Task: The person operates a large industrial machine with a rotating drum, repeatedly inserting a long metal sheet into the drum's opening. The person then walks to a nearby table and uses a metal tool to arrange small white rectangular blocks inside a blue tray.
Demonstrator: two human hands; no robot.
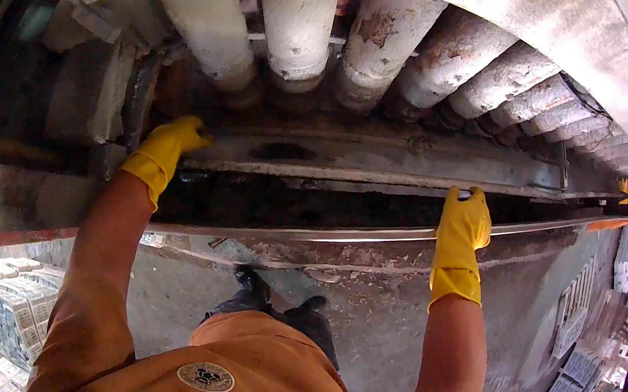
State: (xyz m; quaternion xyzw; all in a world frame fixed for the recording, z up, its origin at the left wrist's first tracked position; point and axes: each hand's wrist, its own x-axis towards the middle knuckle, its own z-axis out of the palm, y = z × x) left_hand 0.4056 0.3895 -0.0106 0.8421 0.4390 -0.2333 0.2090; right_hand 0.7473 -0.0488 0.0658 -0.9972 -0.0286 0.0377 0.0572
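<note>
both hands in yellow rubber gloves, reaching forward onto a long, grimy machine bed. left hand [165,143] curled over the near edge of a flat steel plate [353,165], fingers bent round its left end, apparently gripping it. right hand [464,222] flat and mostly open, fingertips hooked on the dark lip of the same plate further along, nothing enclosed in the palm. plate lying lengthwise under a row of crusted white rollers [374,47], above a dark trough [287,204] and a bright metal rail [374,236] running left to right.

probably best done with an even pull: hands well apart as now, both set square to the plate so one end does not bind. worth closing the right hand more fully before loading it, since a fingertip hold on oily metal looks likely to slip. keeping fingers on the near edge, clear of the gap below the rollers, seems wise. feet [278,303] planted on the concrete floor [390,335] beneath, close to the frame, good for balance. stacked grey blocks [9,306] at lower left, out of the way.
</note>
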